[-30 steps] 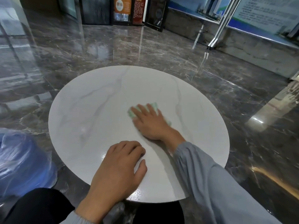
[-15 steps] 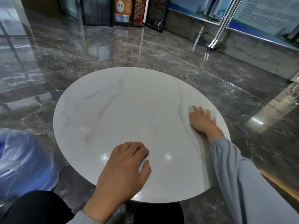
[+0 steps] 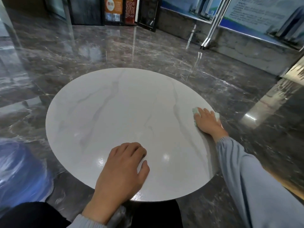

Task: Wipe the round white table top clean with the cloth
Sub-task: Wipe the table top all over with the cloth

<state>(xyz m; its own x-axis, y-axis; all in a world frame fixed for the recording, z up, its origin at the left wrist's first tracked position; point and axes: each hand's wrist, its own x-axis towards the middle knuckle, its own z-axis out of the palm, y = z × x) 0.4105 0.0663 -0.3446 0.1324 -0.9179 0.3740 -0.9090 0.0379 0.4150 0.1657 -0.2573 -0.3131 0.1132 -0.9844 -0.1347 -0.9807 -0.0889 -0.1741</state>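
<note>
The right hand [image 3: 208,123] is lying flat with fingers straight, pressing the pale green cloth [image 3: 195,110] onto the round white worktop [image 3: 115,112] at its right edge, the cloth's corners peeking out around the fingers. The left hand [image 3: 121,171] is resting by the near edge, fingers loosely bent, holding nothing.

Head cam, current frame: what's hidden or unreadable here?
All in the head view:
Cloth: mostly covered by the right hand; only its green edges show, so its full shape is unknown.
Base under the table top: hidden by the top itself.
Left hand: its fingertips are curled under, so contact is unclear.
Blue object: blurred and cut off by the left edge.
Posters: text too small to read.
</note>
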